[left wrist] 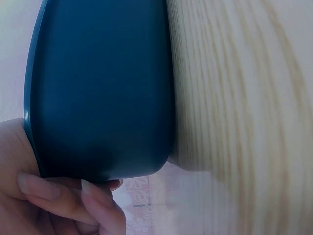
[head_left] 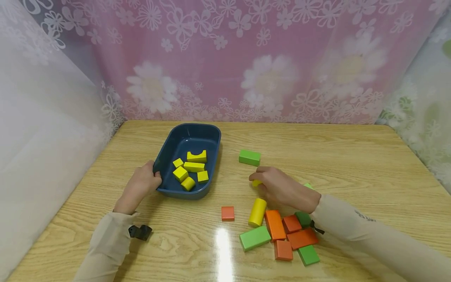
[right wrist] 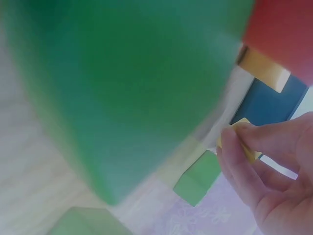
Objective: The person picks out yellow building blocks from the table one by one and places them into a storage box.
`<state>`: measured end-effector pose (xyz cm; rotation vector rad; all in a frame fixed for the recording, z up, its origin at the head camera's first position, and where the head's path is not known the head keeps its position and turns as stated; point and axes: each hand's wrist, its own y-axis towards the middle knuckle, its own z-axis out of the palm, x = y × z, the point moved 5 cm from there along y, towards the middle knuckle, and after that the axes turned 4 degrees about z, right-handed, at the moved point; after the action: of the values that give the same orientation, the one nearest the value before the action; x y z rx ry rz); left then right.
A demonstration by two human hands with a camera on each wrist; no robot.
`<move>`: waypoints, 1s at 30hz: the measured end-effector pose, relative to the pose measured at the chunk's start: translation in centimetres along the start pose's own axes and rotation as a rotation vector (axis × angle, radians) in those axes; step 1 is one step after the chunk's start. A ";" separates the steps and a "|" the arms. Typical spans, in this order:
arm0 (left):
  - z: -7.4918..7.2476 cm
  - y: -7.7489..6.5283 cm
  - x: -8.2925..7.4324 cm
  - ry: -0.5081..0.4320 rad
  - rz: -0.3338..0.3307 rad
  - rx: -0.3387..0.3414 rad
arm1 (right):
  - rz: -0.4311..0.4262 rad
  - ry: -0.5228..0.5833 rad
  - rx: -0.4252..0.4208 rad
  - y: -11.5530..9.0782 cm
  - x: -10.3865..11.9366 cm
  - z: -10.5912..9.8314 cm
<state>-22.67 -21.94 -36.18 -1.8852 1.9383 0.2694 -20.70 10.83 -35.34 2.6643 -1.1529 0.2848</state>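
My left hand [head_left: 140,185] grips the left rim of a dark blue plastic tray [head_left: 183,141]; the left wrist view shows curled fingers [left wrist: 100,200] at the tray's wall. Several yellow wooden blocks lie inside, among them an arched block [head_left: 196,157] and a short cylinder [head_left: 188,183]. To the right of the tray, my right hand [head_left: 282,190] pinches a small yellow block [head_left: 257,183] between thumb and fingertips; the hand hides most of it. A longer yellow cylinder [head_left: 257,212] lies on the table just below that hand.
Beyond the right hand lies a green block [head_left: 249,157]. A small red block [head_left: 228,213] sits alone. Nearer the front right, orange, red and green blocks cluster around an orange block [head_left: 275,225] and a light green block [head_left: 255,238], partly under the right forearm. A pink flowered curtain [head_left: 218,62] hangs behind.
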 end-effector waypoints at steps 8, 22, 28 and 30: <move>0.0 0.0 0.1 0.002 -0.003 0.000 | -0.006 0.006 -0.007 1.1 0.7 -0.3; 0.0 0.2 0.1 0.010 -0.007 -0.010 | -0.062 -0.008 -0.073 2.9 1.2 -0.6; 0.0 0.4 0.2 0.008 -0.018 0.003 | -0.074 -0.022 -0.085 3.7 1.5 -0.8; 0.1 0.4 0.2 0.007 -0.021 0.007 | -0.070 -0.021 -0.085 3.9 1.5 -0.9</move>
<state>-23.05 -22.05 -36.37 -1.9032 1.9204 0.2499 -22.61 7.44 -33.61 2.6327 -1.0507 0.1916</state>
